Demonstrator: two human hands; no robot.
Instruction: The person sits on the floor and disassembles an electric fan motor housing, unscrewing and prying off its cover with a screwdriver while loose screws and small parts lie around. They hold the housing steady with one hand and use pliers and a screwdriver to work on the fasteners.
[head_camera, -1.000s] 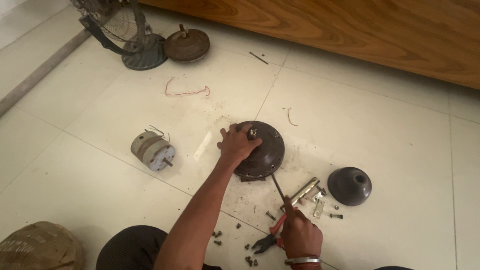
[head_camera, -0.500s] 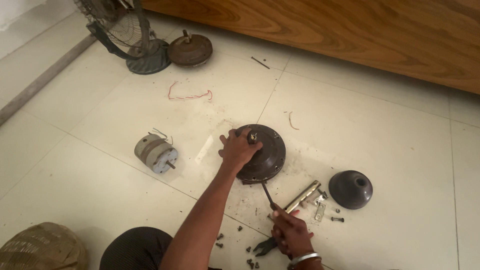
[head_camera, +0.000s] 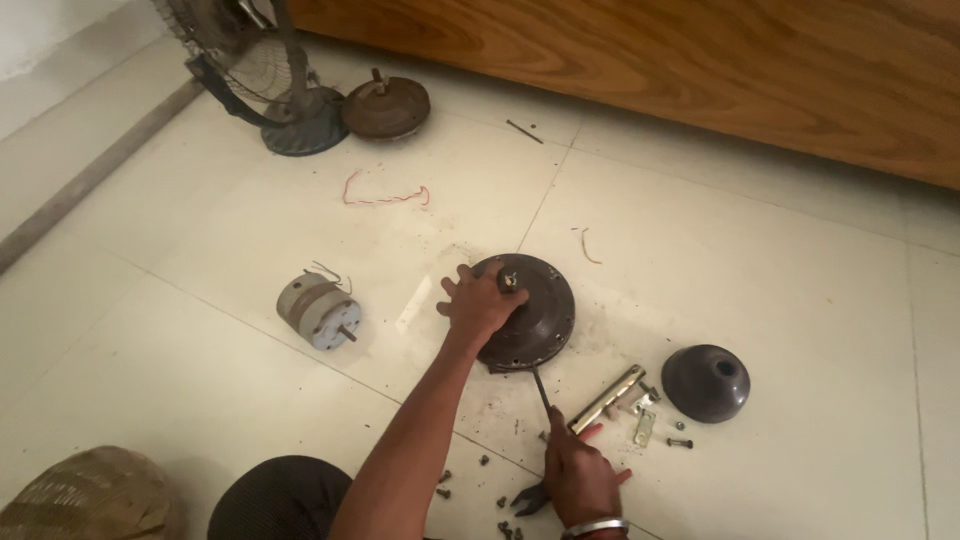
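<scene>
Since the earlier view, the right hand (head_camera: 578, 478) has drawn down and back toward the person's body, and the thin dark tool it holds now meets the near rim of the housing at a steeper slant; the left hand (head_camera: 480, 305) has stayed spread on top.

That left hand lies palm-down with fingers splayed wide over the left half of the round, dark brown metal motor housing (head_camera: 530, 312), pressing rather than gripping, just beside the short shaft stub that sticks up from its middle. The housing sits flat on the pale floor tiles (head_camera: 760, 260), near a joint between them. The right hand is curled closed around the handle of the slim dark screwdriver (head_camera: 541, 388), whose tip touches the housing's lower edge.

By the look of it, the step in hand is working the rim of the housing with the tool while the other hand holds it steady. The next move would call for firm downward pressure from the left hand so the housing does not skate on the smooth tile, and a controlled push so the tip does not slip off.

Around this lie loose dark screws (head_camera: 470, 478), a brass-coloured metal bar (head_camera: 606, 398), a dark domed cap (head_camera: 705, 381), a small grey cylindrical motor with wires (head_camera: 318, 310), a length of red wire (head_camera: 385, 194), a second rusty round casing (head_camera: 386, 106) and the base of a pedestal fan (head_camera: 300, 125).
</scene>
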